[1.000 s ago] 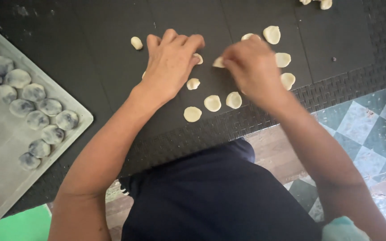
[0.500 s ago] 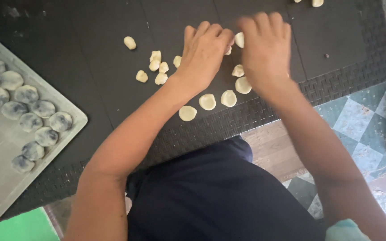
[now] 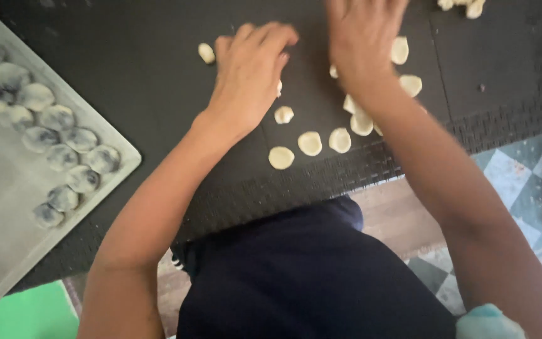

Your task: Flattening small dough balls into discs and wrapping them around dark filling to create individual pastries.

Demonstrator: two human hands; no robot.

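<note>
Small pale dough discs lie scattered on a black mat, most of them in a loose cluster near the mat's near edge, between and beneath the person's two hands. Three flattened rounds sit in a short row close to that edge, with a smaller piece just above them. The left hand rests palm down on the mat, its fingers stretched forward and held close together, pressing flat; whether any dough lies under it cannot be told. A single small dough lump sits just beside that hand's fingertips. The right hand also lies palm down, fingers extended and slightly spread, reaching to the top edge of the view, with discs showing around its wrist and at its outer side. A few more dough pieces lie at the far top right. Well apart to the left, a light grey tray holds rows of flour-dusted, darker rounds. Below the mat are the person's dark clothing and a patterned tile floor.
</note>
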